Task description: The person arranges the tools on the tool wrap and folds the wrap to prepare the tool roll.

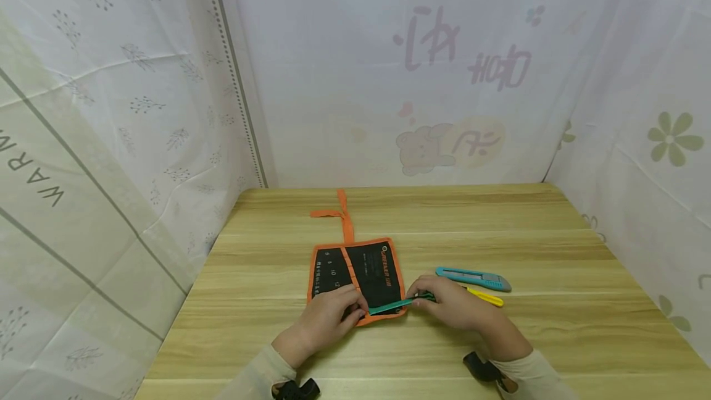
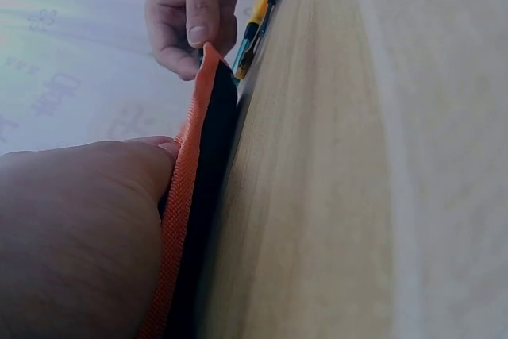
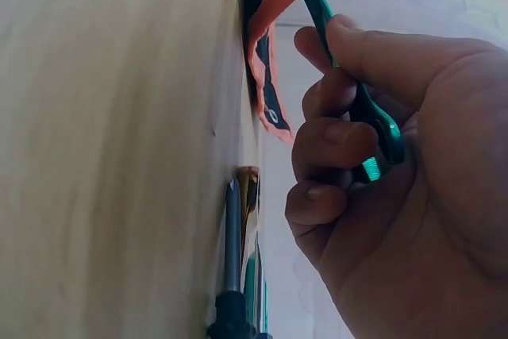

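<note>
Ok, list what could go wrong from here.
The slim, shiny green tool could snag on the black, orange-trimmed fabric pouch, whose near edge is lifted. The right hand might knock the slim tool with the bright yellow handle or the turquoise utility knife lying near it.

Your head camera looks forward and down from well back, taking in the desk (image 1: pixel 555 252), the pouch (image 1: pixel 378 264), your left grip (image 1: pixel 330 316) and your right grip (image 1: pixel 450 302). Your left wrist camera skims low along the desk (its picture lies sideways), close behind the left grip and facing the right. Your right wrist camera, also low and sideways, looks closely at the right grip. All three views share pouch and right grip.
</note>
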